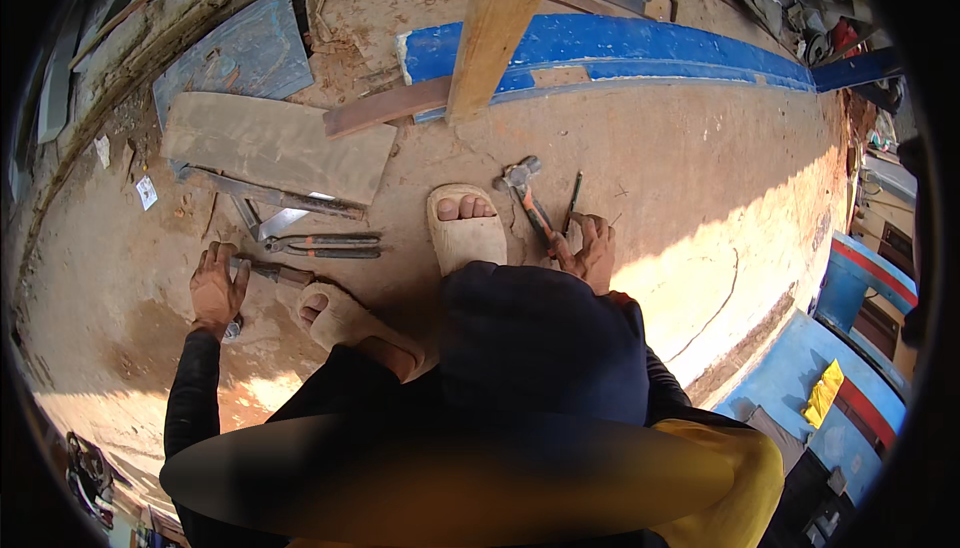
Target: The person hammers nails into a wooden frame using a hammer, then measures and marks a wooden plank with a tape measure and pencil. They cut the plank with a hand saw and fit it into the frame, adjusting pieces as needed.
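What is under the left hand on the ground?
The left hand rests on one end of a dark rod-like tool lying on the dirt. The tool's other end sticks out toward the sandal; the covered end cannot be seen.

2 small pieces of printed paper lie on the dirt floor at the left: a white label-like scrap (pixel 147 192) with dark marks beside the grey board, and a plain whitish scrap (pixel 103 151) just above it. No screens or signs show.

One head-worn fisheye looks steeply down at the nearby dirt ground (pixel 640 158).
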A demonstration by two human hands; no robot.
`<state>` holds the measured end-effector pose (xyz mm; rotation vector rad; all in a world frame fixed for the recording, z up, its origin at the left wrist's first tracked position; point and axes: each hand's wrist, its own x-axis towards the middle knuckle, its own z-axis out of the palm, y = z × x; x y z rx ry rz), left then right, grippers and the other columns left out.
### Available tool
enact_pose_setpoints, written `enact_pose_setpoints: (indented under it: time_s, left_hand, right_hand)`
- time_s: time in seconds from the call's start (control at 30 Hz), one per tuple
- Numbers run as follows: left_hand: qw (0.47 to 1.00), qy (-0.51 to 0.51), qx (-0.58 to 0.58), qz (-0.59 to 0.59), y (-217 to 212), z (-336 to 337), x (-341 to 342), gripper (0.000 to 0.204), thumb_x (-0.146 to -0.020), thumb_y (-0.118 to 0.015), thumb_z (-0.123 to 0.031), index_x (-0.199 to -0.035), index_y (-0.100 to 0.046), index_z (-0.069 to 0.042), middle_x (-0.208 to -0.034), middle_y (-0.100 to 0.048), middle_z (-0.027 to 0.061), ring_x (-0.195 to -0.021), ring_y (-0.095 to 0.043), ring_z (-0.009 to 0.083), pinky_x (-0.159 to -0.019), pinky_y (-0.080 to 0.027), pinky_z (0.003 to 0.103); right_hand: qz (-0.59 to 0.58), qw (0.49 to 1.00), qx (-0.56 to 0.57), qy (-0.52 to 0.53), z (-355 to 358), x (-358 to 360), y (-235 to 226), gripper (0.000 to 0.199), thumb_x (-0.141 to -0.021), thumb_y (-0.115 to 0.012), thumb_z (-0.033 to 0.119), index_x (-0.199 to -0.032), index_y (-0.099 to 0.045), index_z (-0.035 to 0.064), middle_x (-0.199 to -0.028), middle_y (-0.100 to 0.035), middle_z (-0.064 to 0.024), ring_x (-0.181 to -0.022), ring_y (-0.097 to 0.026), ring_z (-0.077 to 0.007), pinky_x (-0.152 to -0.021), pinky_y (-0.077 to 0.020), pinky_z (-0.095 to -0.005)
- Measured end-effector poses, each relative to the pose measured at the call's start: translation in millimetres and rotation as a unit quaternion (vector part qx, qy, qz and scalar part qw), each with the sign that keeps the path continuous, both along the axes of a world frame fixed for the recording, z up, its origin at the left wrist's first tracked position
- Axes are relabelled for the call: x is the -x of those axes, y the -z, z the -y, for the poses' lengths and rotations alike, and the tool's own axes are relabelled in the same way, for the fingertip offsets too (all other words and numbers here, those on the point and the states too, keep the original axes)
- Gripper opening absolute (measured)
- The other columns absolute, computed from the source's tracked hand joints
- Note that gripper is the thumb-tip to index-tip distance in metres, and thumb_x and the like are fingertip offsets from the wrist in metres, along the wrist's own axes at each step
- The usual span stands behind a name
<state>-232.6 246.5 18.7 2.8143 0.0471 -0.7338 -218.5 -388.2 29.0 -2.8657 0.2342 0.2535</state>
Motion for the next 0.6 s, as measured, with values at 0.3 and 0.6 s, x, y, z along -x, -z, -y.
enact_pose_setpoints:
  time_s: [0.3,0.6]
  left_hand:
    - [0.954,0.242,0.092,0.153,15.9,181.6,-93.2,0.072,-0.086,-0.081,-0.044,-0.145,-0.057,-0.012,-0.153,-0.050,0.0130,-0.150,-0.037,0.0350,-0.123,-0.033,0.052]
    - [0.933,0.277,0.011,0.227,-0.9,191.3,-95.0,0.049,-0.084,-0.075,-0.025,-0.131,-0.064,-0.015,-0.134,-0.061,0.0071,-0.130,-0.056,0.0294,-0.114,-0.046,0.050]
  right_hand:
    - [-0.024,0.979,-0.167,0.112,15.8,31.9,21.6,0.027,-0.100,-0.068,0.020,-0.121,-0.065,0.0031,-0.101,-0.067,-0.0149,-0.089,-0.064,-0.0303,-0.077,-0.0539,-0.0414]
    - [-0.083,0.959,-0.265,0.055,-44.8,-35.8,6.8,0.036,-0.105,-0.068,0.036,-0.116,-0.068,0.0018,-0.095,-0.070,-0.0160,-0.083,-0.067,-0.0275,-0.075,-0.0539,-0.0404]
